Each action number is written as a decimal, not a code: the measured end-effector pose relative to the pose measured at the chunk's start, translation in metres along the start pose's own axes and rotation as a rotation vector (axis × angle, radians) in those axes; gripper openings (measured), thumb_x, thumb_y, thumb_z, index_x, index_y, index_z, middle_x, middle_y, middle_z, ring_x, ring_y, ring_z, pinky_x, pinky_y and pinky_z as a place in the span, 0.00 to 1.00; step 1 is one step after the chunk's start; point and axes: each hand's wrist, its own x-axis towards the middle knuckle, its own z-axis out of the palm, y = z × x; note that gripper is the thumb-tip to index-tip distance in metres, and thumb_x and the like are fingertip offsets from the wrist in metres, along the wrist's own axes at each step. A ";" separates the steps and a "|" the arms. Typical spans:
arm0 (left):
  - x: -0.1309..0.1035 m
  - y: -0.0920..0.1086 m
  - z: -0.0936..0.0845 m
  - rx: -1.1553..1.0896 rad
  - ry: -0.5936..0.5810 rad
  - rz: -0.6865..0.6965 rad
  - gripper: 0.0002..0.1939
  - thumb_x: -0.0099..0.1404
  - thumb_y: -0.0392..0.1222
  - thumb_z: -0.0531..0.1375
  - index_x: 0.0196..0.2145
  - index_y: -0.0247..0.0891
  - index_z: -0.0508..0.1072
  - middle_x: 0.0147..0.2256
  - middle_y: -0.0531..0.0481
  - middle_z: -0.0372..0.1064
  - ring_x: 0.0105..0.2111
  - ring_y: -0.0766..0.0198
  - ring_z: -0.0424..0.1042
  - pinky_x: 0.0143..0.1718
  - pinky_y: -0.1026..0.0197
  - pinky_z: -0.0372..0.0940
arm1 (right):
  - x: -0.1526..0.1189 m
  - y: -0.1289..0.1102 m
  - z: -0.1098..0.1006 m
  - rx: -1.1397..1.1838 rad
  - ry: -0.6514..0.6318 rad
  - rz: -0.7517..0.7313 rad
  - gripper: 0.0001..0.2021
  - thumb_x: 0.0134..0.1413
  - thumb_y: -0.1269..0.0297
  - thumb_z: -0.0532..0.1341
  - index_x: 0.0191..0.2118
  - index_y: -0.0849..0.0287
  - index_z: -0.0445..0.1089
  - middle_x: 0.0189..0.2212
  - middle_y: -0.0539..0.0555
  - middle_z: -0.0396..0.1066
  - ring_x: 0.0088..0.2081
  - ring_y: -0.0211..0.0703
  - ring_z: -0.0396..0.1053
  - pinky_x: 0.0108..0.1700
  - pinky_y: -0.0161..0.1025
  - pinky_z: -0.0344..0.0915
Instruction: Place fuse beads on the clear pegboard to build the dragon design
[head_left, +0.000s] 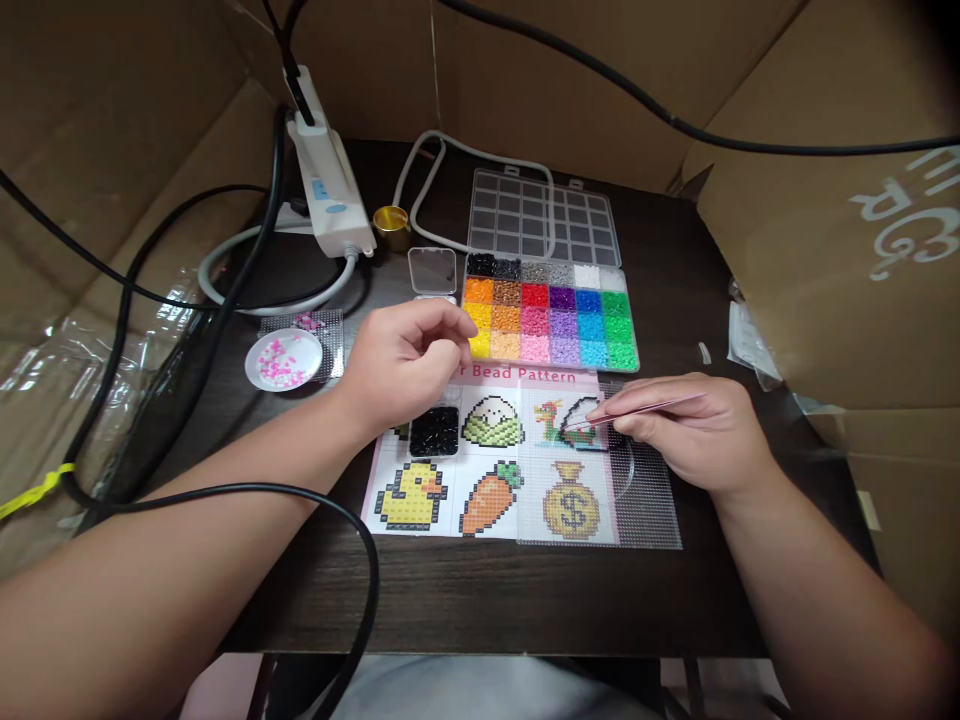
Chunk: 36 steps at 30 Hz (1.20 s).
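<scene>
My right hand (701, 425) pinches thin pinkish tweezers (660, 406), their tips over a dragon picture on the bead pattern sheet (480, 442). A clear pegboard (649, 500) covers the sheet's right part, with a curved line of black beads (568, 418) by the tips. My left hand (412, 360) hovers with curled fingers at the left edge of the bead box (637, 345), beside the yellow beads (480, 320). Its fingertips are partly hidden, and I cannot make out anything between them. Below it, a small clear box of black beads (433, 432) sits on the sheet.
A white dish (259, 375) of pink and white beads stands left on another pegboard (335, 335). Behind are a gold cup (392, 228) and a white power strip (330, 190). A black cable (367, 560) loops across my left forearm. Cardboard walls (832, 300) surround the dark table (450, 610).
</scene>
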 end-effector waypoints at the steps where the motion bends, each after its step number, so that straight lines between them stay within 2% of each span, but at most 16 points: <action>1: 0.000 0.000 0.000 -0.004 -0.002 0.004 0.10 0.50 0.33 0.55 0.29 0.39 0.75 0.24 0.53 0.74 0.21 0.67 0.70 0.23 0.63 0.67 | 0.000 0.000 0.000 0.006 -0.007 -0.009 0.03 0.55 0.64 0.71 0.36 0.48 0.83 0.31 0.52 0.83 0.29 0.42 0.80 0.31 0.35 0.79; 7: 0.000 -0.001 0.000 -0.010 -0.006 -0.009 0.10 0.50 0.34 0.55 0.29 0.39 0.75 0.24 0.53 0.74 0.22 0.66 0.71 0.23 0.63 0.68 | -0.001 0.002 -0.001 0.024 -0.033 -0.003 0.04 0.55 0.65 0.71 0.37 0.51 0.83 0.32 0.52 0.83 0.28 0.41 0.79 0.30 0.35 0.78; 22: 0.000 -0.004 -0.001 -0.003 -0.012 0.007 0.11 0.50 0.33 0.55 0.30 0.39 0.75 0.23 0.53 0.74 0.22 0.65 0.71 0.25 0.62 0.69 | 0.000 0.002 -0.001 0.002 -0.020 -0.011 0.05 0.55 0.66 0.71 0.37 0.48 0.83 0.32 0.51 0.83 0.30 0.41 0.80 0.31 0.35 0.79; 29: -0.001 -0.003 0.000 0.001 0.002 -0.005 0.10 0.50 0.33 0.56 0.30 0.39 0.75 0.24 0.53 0.75 0.23 0.64 0.72 0.26 0.61 0.69 | 0.000 0.001 -0.001 -0.015 0.006 0.028 0.02 0.54 0.61 0.72 0.34 0.50 0.83 0.31 0.52 0.83 0.30 0.44 0.80 0.31 0.37 0.80; 36: 0.000 -0.003 0.000 -0.008 -0.001 0.005 0.10 0.50 0.33 0.56 0.29 0.39 0.75 0.24 0.53 0.74 0.23 0.64 0.72 0.28 0.60 0.70 | 0.000 0.002 -0.001 -0.010 -0.004 0.022 0.02 0.54 0.62 0.72 0.35 0.49 0.83 0.32 0.52 0.83 0.31 0.43 0.81 0.32 0.37 0.80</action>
